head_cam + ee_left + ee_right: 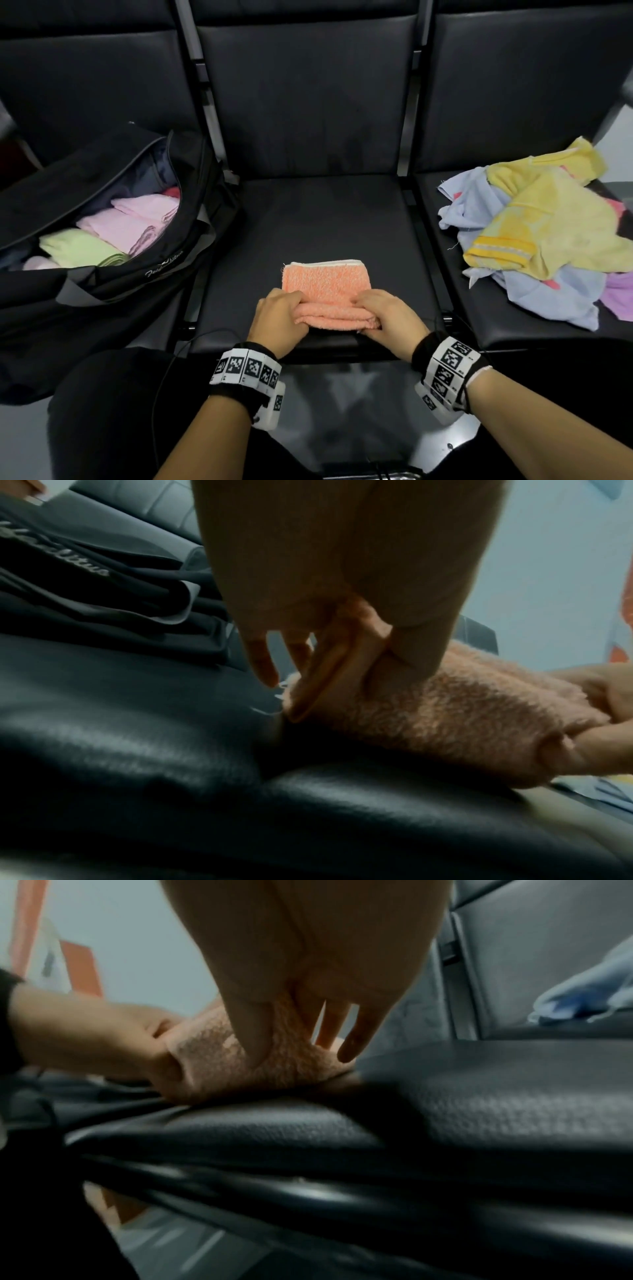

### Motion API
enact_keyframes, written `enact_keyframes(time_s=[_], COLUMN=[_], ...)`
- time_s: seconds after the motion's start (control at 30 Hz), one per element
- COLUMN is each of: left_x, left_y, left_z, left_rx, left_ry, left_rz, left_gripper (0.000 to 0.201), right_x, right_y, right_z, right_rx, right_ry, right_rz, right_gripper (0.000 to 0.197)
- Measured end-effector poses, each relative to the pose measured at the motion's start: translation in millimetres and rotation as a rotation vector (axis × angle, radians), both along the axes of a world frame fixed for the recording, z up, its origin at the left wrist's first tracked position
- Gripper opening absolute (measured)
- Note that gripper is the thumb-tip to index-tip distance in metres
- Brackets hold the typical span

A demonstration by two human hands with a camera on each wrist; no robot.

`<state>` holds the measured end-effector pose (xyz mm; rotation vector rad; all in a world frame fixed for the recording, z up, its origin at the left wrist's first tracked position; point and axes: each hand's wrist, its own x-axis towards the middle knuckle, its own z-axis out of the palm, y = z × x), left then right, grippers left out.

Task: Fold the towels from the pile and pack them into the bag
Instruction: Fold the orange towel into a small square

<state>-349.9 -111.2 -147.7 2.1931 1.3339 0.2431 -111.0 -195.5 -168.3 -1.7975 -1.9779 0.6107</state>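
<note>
An orange towel (323,284) lies partly folded on the middle black seat (308,219), its near edge rolled up. My left hand (279,317) pinches the roll's left end, thumb under and fingers over the orange towel (445,718). My right hand (388,317) grips the right end the same way, fingers curled into the orange towel (219,1066). On the left seat the black bag (113,260) stands open and holds folded pink and green towels (113,233). A loose pile of yellow, blue and purple towels (544,236) lies on the right seat.
Three black padded seats stand in a row with metal posts between them. My dark-clothed knee (113,394) is below the bag. A thin cable (191,339) runs from the left wristband over the seat's front edge.
</note>
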Motion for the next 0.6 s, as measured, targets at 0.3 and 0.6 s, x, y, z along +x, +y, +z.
enact_keyframes(time_s=[0.3,0.6], left_x=[-9.9,2.6], left_y=[12.5,14.4], left_z=[-4.4,-18.6], left_rx=[-0.250,-0.227], left_ry=[-0.437,-0.421], left_rz=[0.243,0.392], left_gripper=[0.009,0.027], right_x=[6.5,8.5], right_y=[18.4,28.7], right_z=[-2.7,-7.2], right_rx=[-0.072,-0.078], right_ry=[0.333,0.405], right_rz=[-0.321,-0.480], right_gripper=[0.013,0.017])
